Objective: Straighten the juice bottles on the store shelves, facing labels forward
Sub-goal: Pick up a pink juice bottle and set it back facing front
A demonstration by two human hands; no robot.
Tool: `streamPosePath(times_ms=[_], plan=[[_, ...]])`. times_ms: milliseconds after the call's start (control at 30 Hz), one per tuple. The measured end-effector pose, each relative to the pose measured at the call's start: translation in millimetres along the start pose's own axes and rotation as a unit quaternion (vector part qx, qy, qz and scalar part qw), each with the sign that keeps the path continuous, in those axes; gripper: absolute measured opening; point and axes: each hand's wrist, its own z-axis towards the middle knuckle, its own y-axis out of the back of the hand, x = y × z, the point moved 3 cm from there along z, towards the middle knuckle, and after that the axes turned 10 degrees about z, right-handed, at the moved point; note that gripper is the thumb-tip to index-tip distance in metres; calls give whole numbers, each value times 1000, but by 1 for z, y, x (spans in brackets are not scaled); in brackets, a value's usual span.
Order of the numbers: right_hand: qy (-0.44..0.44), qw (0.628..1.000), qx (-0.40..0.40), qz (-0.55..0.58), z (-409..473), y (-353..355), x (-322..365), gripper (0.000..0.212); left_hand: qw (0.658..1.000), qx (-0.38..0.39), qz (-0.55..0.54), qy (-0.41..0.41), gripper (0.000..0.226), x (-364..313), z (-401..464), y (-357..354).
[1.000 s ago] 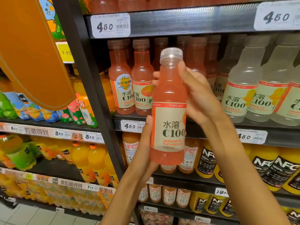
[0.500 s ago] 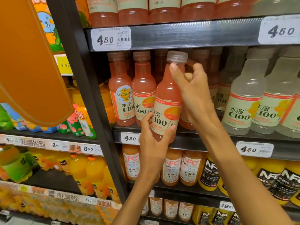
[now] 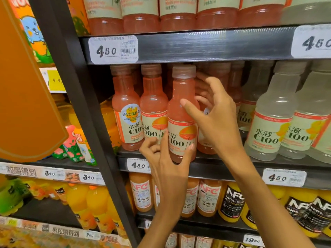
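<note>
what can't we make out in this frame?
- Head view: base of the pink bottle, covered by the left hand.
- Bottle right of it: label mostly behind the right hand.
- Top-shelf bottles: necks cut off by the upper edge.
- Fine print on the price tag: too small.

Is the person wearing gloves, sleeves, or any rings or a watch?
No gloves. The left hand and the right hand are both bare, and both forearms are bare as far as the picture shows, with no sleeve in view. No ring, watch or bracelet shows on either one.
</note>
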Motion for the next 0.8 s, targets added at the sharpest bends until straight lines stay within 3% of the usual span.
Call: streamPosePath(times_ms=[133,433,567,700,800], plan=[[64,993,-55,-84,1,-7,4,47,1000,1,24,-8,66,-6,8,0],[117,966,-91,-212,5,-22,1,27,993,16,114,-14,61,-13,17,-13],[138,972,-100,-161,3,-13,0,29,991,29,128,1,64,-15,19,-13],[162,958,-215,-95,-4,17,-5,27,996,26,86,12,61,-17,15,-9],[131,951,-246,-134,-1,28,-10,25,997,43,56,15,60,-23,9,-9]])
